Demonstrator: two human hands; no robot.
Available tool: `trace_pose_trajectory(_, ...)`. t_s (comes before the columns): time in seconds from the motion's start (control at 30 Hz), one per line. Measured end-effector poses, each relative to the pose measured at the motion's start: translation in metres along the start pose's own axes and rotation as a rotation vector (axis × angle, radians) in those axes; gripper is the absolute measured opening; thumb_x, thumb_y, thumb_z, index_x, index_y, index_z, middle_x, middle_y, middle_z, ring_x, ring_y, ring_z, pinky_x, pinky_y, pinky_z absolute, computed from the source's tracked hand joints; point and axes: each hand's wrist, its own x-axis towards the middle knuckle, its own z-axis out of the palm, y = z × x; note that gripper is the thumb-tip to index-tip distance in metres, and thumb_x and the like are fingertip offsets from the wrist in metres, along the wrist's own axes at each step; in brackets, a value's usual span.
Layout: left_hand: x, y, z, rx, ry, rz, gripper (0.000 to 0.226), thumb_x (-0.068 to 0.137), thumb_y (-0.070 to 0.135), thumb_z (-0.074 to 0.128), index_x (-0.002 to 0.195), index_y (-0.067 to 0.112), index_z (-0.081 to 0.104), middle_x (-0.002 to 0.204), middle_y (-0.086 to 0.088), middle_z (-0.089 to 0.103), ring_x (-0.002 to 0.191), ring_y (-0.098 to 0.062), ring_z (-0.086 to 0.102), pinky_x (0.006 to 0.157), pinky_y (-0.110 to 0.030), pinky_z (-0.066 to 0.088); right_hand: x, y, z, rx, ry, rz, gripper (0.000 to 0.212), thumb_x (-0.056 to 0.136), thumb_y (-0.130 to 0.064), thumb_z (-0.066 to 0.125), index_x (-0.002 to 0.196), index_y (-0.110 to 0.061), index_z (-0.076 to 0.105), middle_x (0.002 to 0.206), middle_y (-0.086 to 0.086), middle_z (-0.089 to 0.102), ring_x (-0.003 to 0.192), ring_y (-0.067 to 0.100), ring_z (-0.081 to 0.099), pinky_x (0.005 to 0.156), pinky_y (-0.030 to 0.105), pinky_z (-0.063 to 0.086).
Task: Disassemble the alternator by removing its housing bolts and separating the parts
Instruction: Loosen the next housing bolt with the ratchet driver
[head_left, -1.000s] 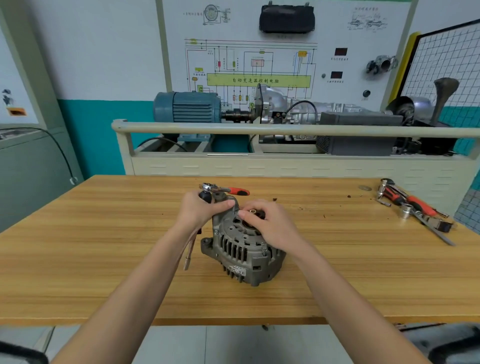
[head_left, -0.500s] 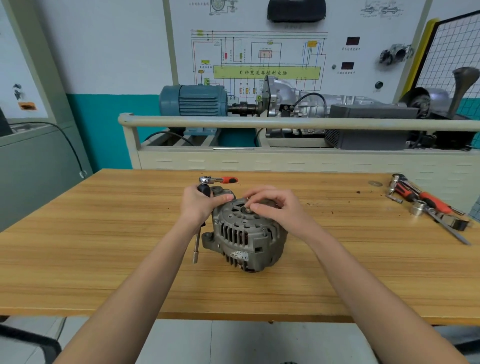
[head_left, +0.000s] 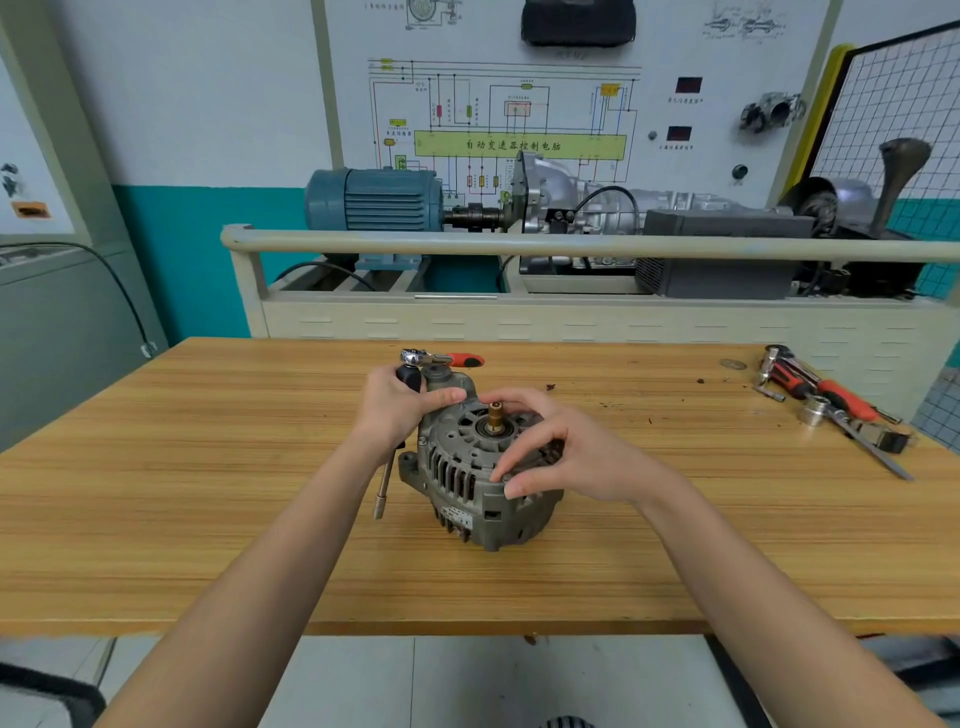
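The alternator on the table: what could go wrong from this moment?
1. The left hand holds a screwdriver while steadying the alternator; its tip may slip or scratch.
2. The right hand has fingertips at a housing bolt; a loosened bolt could roll off the table.

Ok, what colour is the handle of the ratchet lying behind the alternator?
Red-orange, with a shiny metal head; the ratchet shows clearly in the head view, just behind the alternator.
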Motion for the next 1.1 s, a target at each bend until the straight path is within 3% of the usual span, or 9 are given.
trace_pose_trajectory(0.27,-0.001,0.001,-0.001,0.028,-0.018,-0.022,0.038,0.068,0.017,0.084,0.098,0.004,0.067,0.090,-0.006,0.072,0.081,-0.015,0.068,0.062,-0.022,0.051,-0.003,-0.007,0.008,-0.168,0.167,-0.099,0.011,0.075,-0.014,0.078,0.082,-0.022,0.076,0.122,-0.020,0.053,0.128,0.012,0.033,0.112,0.045,0.021)
trace_pose_trajectory(0.37,0.000,0.002,-0.001,0.021,-0.020,-0.030,0.038,0.068,0.016,0.084,0.099,0.002,0.067,0.092,-0.008,0.072,0.086,-0.020,0.069,0.069,-0.028,0.054,-0.006,-0.022,-0.015,-0.093,0.362,-0.189,0.004,0.075,-0.029,0.073,0.079,-0.031,0.072,0.097,-0.020,0.061,0.111,0.012,0.045,0.103,0.026,0.028)
trace_pose_trajectory(0.43,-0.001,0.002,-0.001,0.014,-0.018,-0.033,0.035,0.068,0.015,0.085,0.097,0.005,0.067,0.091,-0.007,0.071,0.086,-0.020,0.068,0.068,-0.027,0.054,-0.004,-0.032,-0.031,-0.088,0.392,-0.185,0.005,0.075,-0.033,0.070,0.080,-0.031,0.071,0.089,-0.012,0.064,0.097,0.012,0.054,0.093,0.022,0.039)
trace_pose_trajectory(0.57,-0.002,0.002,-0.001,0.007,-0.015,-0.036,0.030,0.069,0.015,0.084,0.092,0.009,0.066,0.089,-0.004,0.071,0.082,-0.016,0.068,0.061,-0.022,0.052,-0.001,-0.023,-0.028,0.055,0.472,-0.080,0.018,0.077,-0.009,0.073,0.085,-0.025,0.072,0.087,-0.002,0.071,0.086,0.017,0.065,0.082,0.026,0.054)
trace_pose_trajectory(0.7,-0.002,0.002,-0.001,0.001,-0.006,-0.045,0.029,0.068,0.015,0.084,0.088,0.012,0.064,0.086,-0.002,0.070,0.077,-0.012,0.067,0.055,-0.018,0.050,-0.010,0.017,-0.025,0.169,0.732,0.147,0.017,0.082,-0.008,0.072,0.086,-0.024,0.070,0.085,-0.004,0.073,0.086,0.018,0.068,0.083,0.032,0.055)
trace_pose_trajectory(0.8,-0.001,0.001,0.000,-0.003,0.003,-0.042,0.027,0.068,0.015,0.084,0.085,0.013,0.063,0.082,0.000,0.070,0.069,-0.006,0.067,0.050,-0.014,0.049,-0.019,0.060,-0.024,0.103,0.819,0.441,0.012,0.080,-0.010,0.074,0.086,-0.020,0.069,0.086,0.001,0.071,0.086,0.020,0.068,0.083,0.035,0.055)
trace_pose_trajectory(0.9,0.000,0.000,0.000,-0.002,0.002,-0.038,0.026,0.068,0.015,0.084,0.082,0.014,0.063,0.080,0.001,0.071,0.068,-0.006,0.067,0.051,-0.015,0.050,-0.031,0.102,-0.011,-0.082,0.762,0.675,0.007,0.080,-0.013,0.077,0.084,-0.016,0.071,0.083,0.000,0.070,0.080,0.015,0.066,0.077,0.030,0.053)
trace_pose_trajectory(1.0,0.000,0.000,0.001,-0.006,0.008,-0.042,0.028,0.068,0.015,0.085,0.086,0.012,0.063,0.083,-0.002,0.071,0.072,-0.010,0.068,0.052,-0.017,0.050,-0.041,0.125,0.002,-0.270,0.712,0.666,0.010,0.079,-0.012,0.078,0.087,-0.016,0.076,0.089,-0.001,0.073,0.080,0.009,0.063,0.076,0.019,0.046)
trace_pose_trajectory(1.1,0.001,0.000,0.000,0.007,0.013,-0.041,0.030,0.068,0.016,0.085,0.089,0.009,0.065,0.084,-0.003,0.071,0.076,-0.015,0.068,0.057,-0.021,0.051,-0.048,0.132,0.007,-0.327,0.705,0.611,0.015,0.078,-0.010,0.078,0.093,-0.013,0.077,0.096,0.000,0.074,0.084,0.009,0.061,0.082,0.019,0.046)
